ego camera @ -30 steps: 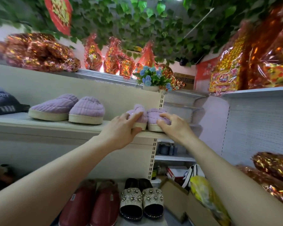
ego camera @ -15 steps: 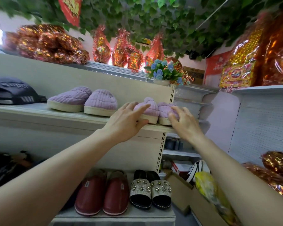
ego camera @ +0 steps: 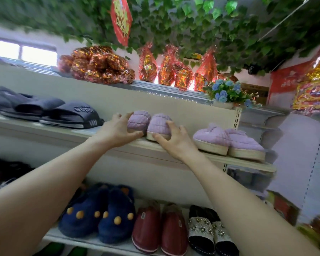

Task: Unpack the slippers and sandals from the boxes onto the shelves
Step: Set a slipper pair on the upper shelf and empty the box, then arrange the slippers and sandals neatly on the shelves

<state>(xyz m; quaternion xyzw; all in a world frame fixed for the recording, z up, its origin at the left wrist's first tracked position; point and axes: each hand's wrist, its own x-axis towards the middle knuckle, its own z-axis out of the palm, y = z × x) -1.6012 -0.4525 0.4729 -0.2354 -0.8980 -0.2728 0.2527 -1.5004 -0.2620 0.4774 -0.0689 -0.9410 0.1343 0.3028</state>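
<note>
My left hand (ego camera: 116, 131) grips the left lilac slipper (ego camera: 138, 121) and my right hand (ego camera: 175, 140) grips its mate (ego camera: 160, 126), both sitting on the middle shelf (ego camera: 81, 133), left of another lilac pair (ego camera: 229, 140).

Green ivy leaves (ego camera: 201, 24) are hung across the ceiling, and a red and gold paper ornament (ego camera: 121, 19) is suspended among them. A heap of red and gold foil-wrapped bundles (ego camera: 98, 65) is piled on top of the shelving at the left, with four upright cellophane-wrapped foil packages (ego camera: 174, 69) lined up beside it. A small pot of blue artificial flowers (ego camera: 226, 93) is placed at the right end of that top ledge. A bright window (ego camera: 24, 53) is seen at the far left. More gold and red wrapped goods (ego camera: 316, 85) are stacked at the right edge
</note>
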